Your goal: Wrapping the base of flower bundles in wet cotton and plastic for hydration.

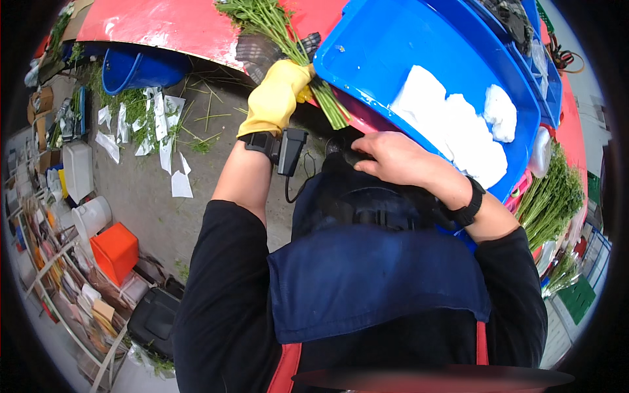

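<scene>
My left hand (277,93), in a yellow rubber glove, is closed around a bundle of green stems (331,105). The cut ends point down to the right, and the leafy tops lie over the red table (186,24). Dark patterned cloth shows beside the bundle. My bare right hand (388,154) is near the outer wall of a blue plastic tub (388,39), its fingers bent and apart, with no object visible in them. White, wet-looking wadding (452,123) lies in the tub. What is under the right palm is hidden.
Cut stems and white paper scraps (179,184) litter the floor at left, below a blue bucket (142,71). More green bunches (553,196) stand at right. An orange bin (115,253), white buckets (93,216) and a crowded rack line the lower left.
</scene>
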`<state>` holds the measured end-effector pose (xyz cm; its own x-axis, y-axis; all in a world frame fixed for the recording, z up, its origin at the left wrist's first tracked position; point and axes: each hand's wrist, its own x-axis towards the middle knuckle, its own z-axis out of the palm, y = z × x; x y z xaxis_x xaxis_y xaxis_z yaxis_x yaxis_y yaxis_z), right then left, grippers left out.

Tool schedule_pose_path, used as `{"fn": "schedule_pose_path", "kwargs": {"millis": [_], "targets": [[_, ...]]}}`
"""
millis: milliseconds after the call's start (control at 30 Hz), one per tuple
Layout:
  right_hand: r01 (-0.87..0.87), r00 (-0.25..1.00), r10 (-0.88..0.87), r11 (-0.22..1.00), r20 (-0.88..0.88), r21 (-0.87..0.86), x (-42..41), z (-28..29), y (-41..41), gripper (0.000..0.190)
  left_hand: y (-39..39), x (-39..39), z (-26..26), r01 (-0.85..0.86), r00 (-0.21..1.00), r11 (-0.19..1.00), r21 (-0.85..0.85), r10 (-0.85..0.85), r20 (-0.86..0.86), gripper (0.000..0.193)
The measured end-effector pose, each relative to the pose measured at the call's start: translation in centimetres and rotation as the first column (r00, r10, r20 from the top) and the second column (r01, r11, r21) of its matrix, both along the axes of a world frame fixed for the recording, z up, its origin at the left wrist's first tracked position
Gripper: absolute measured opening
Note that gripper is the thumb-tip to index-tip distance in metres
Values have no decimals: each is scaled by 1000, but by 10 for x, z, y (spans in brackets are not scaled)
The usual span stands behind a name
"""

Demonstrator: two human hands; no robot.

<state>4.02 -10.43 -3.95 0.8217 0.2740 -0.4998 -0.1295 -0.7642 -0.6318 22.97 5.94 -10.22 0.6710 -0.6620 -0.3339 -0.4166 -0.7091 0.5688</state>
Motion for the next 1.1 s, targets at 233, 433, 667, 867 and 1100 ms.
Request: {"fn": "schedule_pose_path", "kwargs": {"millis": [233,433,667,867,1100], "targets": [[311,921,-333,941,204,131,24,-14,23,37,32,17,-9,-569,571,794,-215,193,-798,46],[398,910,-412,898,44,186,38,-32,40,36,29,-36,43,-674,641,588,-446,166,-750,50],[197,872,-244,968,424,153,9,-7,16,27,57,-92,133,-17,899,993,-120,67,432,42],[-43,973,0,982,232,182,-8,31,5,29,-3,-98,112,431,895,839,333,-445,-37,53],[368,913,-299,897,276,-244,-6,-17,-110,25,-12,-115,107,-219,715,976,4,164,-680,38]]}}
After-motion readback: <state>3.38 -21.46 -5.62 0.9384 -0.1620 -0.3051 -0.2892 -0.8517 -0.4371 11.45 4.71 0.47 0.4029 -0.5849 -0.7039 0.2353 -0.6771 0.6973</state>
